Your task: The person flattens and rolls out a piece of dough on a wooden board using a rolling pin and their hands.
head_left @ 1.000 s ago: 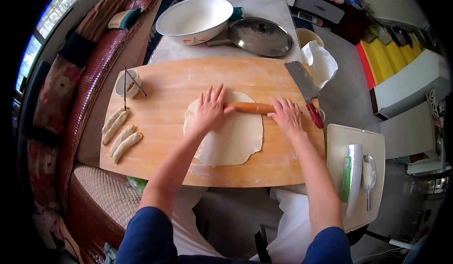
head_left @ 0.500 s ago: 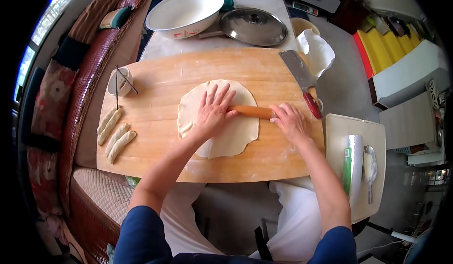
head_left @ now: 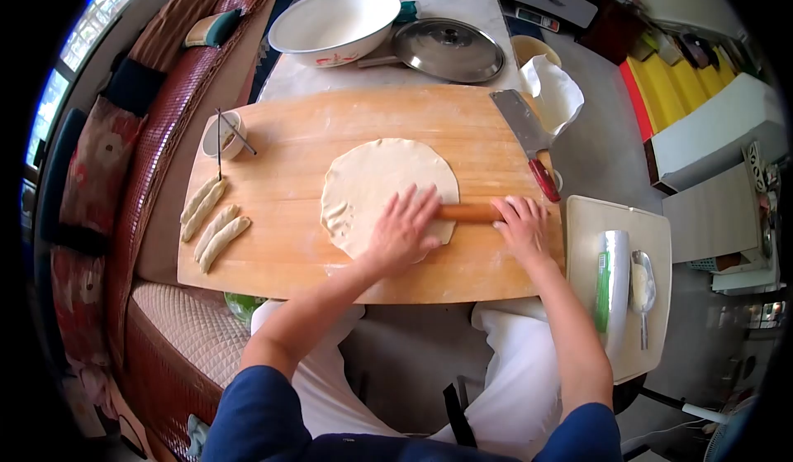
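A round sheet of pale dough [head_left: 372, 173] lies on the wooden board, with small dents and wrinkles along its left edge. My left hand [head_left: 405, 226] rests over the lower right of the sheet, fingers stretched out, by the left part of the rolling pin. That end of the pin is hidden under or behind the hand. With its fingers curled over the right end of the wooden rolling pin [head_left: 468, 213], my right hand [head_left: 524, 229] is closed, just past the sheet's right edge.
On the wooden board [head_left: 281, 247] are several dough strips [head_left: 221, 235], a small bowl [head_left: 234, 142] with chopsticks, and a cleaver [head_left: 523, 123]. Behind stand a white basin [head_left: 330, 28] and a pan lid [head_left: 450, 49]. A tray [head_left: 657, 297] at right holds a film roll [head_left: 612, 284] and a scoop [head_left: 642, 288].
The rolling pin and both hands have come nearer to me across the dough. My left hand has also shifted right, uncovering the sheet's middle. The view has shifted slightly.
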Tool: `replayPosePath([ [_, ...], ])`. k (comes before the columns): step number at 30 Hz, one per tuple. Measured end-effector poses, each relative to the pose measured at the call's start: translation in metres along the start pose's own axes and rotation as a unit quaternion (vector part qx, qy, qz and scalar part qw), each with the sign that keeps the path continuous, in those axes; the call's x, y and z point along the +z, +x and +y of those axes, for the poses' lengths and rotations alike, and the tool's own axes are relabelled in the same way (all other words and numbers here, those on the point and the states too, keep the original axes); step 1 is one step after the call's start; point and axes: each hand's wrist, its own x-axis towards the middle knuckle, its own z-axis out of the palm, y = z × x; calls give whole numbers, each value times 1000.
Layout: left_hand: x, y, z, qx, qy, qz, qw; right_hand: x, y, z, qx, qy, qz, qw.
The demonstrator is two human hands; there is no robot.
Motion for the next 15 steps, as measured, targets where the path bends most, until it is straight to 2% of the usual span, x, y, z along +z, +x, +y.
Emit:
replayPosePath([
  [3, 0, -38, 8, 46, -84, -43, 995, -24, -11, -4, -13, 34, -24, 999],
  [5, -13, -30, -15, -8, -131, 59, 990, -29, -6, -10, -22, 64, -11, 998],
  [6, -19, -19, -30, -48, -110, 98, 988, -25, 7, -15, -24, 82, 10, 996],
  [7, -32, -8, -43, -93, -61, 93, 989, -20, 21, -21, -26, 101, 31, 994],
  [9, -29, 0, -69, -121, -15, 74, 990, -9, 49, -38, -39, 92, 17, 995],
  [12, -7, -14, -85, -122, 49, -1, 991, 11, 55, -55, -48, 94, -2, 994],
  [15, -19, -52, -64, -50, 44, -4, 998, 17, 27, -66, -30, 94, -24, 995],
])
